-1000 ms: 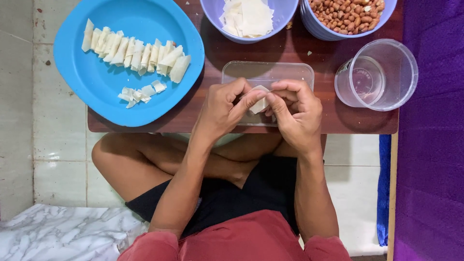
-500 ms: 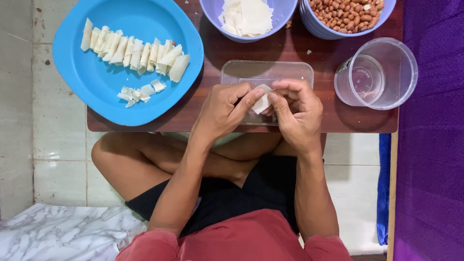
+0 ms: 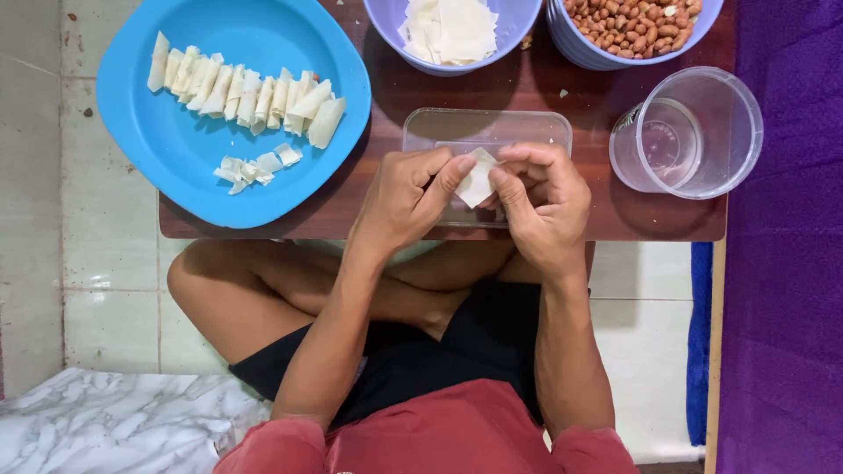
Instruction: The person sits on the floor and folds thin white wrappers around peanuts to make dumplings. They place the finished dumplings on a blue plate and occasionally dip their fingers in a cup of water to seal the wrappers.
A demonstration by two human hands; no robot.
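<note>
Centre of frame: left hand [image 3: 408, 197] and right hand [image 3: 543, 204] both pinch one small white wrapper piece [image 3: 479, 178] between fingertips, fingers curled shut on it, above a clear rectangular container [image 3: 439, 128] on the desk [image 3: 527, 83]. Blue plate [image 3: 176, 167] with folded wrappers [image 3: 246, 92] lies upper left. Clear cup [image 3: 702, 132] sits right of the hands.
</note>
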